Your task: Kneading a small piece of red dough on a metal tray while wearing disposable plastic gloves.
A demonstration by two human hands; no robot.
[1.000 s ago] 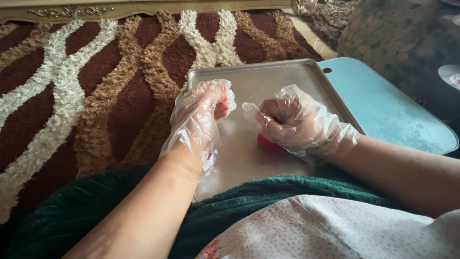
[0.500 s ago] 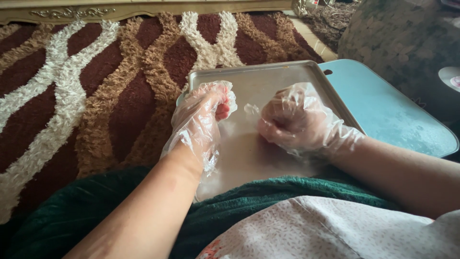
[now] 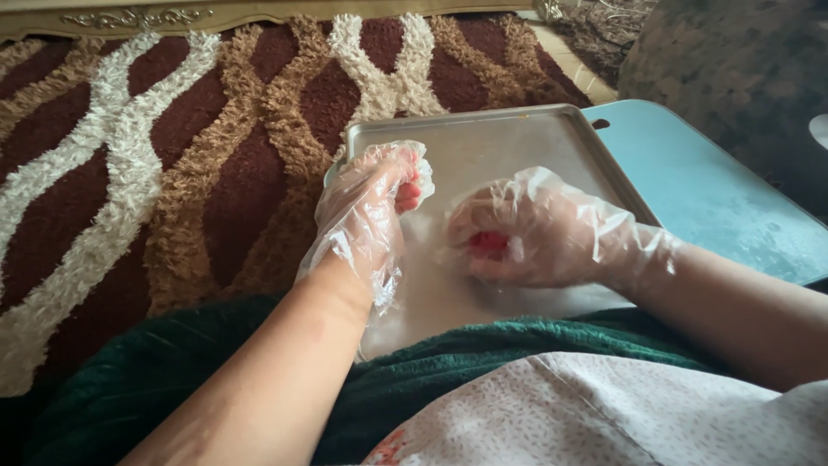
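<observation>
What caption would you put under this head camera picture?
Two gloved hands, left hand and right hand, each close around a red lump over a metal tray on a patterned rug.

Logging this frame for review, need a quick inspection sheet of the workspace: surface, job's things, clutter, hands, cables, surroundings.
Surface: rectangular silver metal tray on a brown, maroon and cream patterned shag rug.
Job's things: small red soft pieces, one in each hand.
Clutter: light blue plastic cutting board right of the tray.
Hands: left hand and right hand in clear plastic gloves, fingers curled around the red pieces.
Cables: nothing seen.
Surroundings: dark green cloth on the lap, gilded furniture edge at top.
</observation>
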